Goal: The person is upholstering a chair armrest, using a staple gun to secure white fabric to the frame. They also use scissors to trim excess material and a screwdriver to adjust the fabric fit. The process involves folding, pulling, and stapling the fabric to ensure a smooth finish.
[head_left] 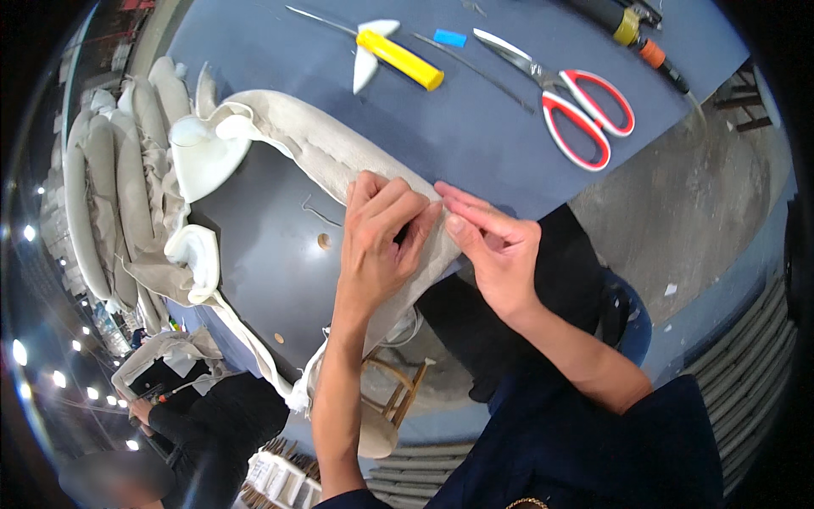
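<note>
Blue-grey counter (pixel 271 47) supported a flat dark panel (pixel 271 225) bordered by padded beige fabric (pixel 326 140). Left hand (pixel 386 233), fingers curled, and right hand (pixel 504 250), nearly closed, pinched the border together, apparently for tension; red-and-white-handled steel scissors (pixel 578 106) lay beyond, presumably for easy reach.

The left hand (pixel 379 242) and right hand (pixel 504 254) touch beige fabric (pixel 318 136).

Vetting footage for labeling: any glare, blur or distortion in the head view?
Head view: fisheye curvature, black rim; bright lamps glare at left, with a streaky flare at lower left; the co-worker's head is blurred out; left hand, right hand, beige fabric and scissors look reasonably sharp.
</note>
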